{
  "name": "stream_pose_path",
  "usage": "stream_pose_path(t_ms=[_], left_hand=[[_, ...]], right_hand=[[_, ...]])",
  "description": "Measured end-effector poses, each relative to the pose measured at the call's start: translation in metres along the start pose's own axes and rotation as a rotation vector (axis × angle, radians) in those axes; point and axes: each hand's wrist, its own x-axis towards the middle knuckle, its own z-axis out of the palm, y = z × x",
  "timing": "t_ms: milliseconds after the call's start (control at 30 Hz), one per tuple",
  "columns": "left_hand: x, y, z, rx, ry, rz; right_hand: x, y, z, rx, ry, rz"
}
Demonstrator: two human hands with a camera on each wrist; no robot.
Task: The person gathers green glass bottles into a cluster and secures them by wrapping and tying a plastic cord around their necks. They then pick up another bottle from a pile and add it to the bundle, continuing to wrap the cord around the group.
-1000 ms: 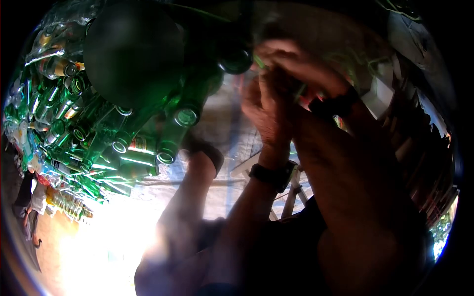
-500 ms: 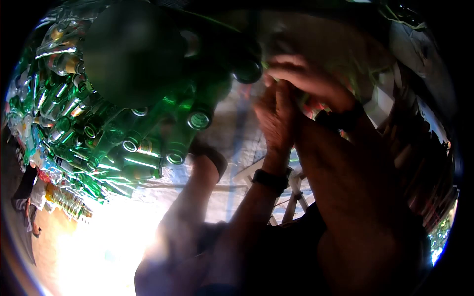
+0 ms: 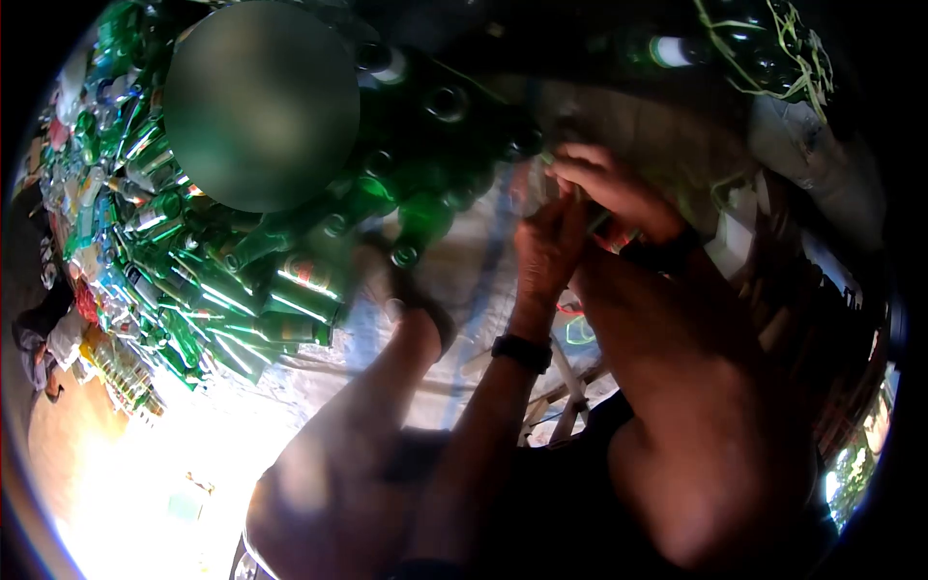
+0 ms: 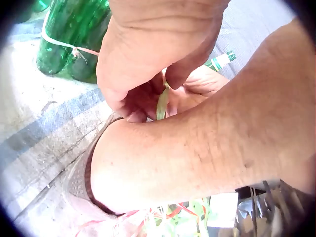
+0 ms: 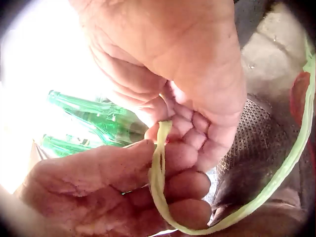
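Observation:
A pale green strip [image 5: 296, 155] runs in a loop from the right edge of the right wrist view to the fingers. My left hand [image 3: 546, 242] pinches it, thumb against the curled fingers, and the strip lies across them. Close above, my right hand [image 3: 614, 188] holds its fingertips curled at the strip's folded end; the two hands nearly touch. In the left wrist view the strip [image 4: 162, 103] shows between the fingers of my left hand [image 4: 160, 44], just beyond a bare leg. Part of the strip is hidden inside the hands.
Green bottles [image 3: 300, 280] lie heaped at the left, several with necks toward the hands. Bound green bottles [image 4: 71, 39] stand on a pale blue-striped sheet [image 4: 29, 138]. Bare legs [image 3: 677, 367] flank the left forearm. Red and green strips [image 4: 182, 217] lie beyond the leg.
The head view has shifted, showing more bottles at the top. Both hands stay together and appear slightly lower and further right, fingers still at the strip.

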Motion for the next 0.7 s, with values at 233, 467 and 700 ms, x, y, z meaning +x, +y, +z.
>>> stream_pose_path(t_ms=[233,467,700], left_hand=[[-0.010,0.003,-0.011,0.158,0.011,0.094],[-0.017,0.012,-0.025,0.243,-0.055,0.102],[-0.014,0.031,-0.042,0.200,-0.051,0.195]], right_hand=[[-0.006,0.000,0.000,0.033,0.014,0.060],[-0.022,0.023,-0.016,-0.186,0.073,0.090],[-0.049,0.043,-0.022,-0.314,0.088,0.038]])
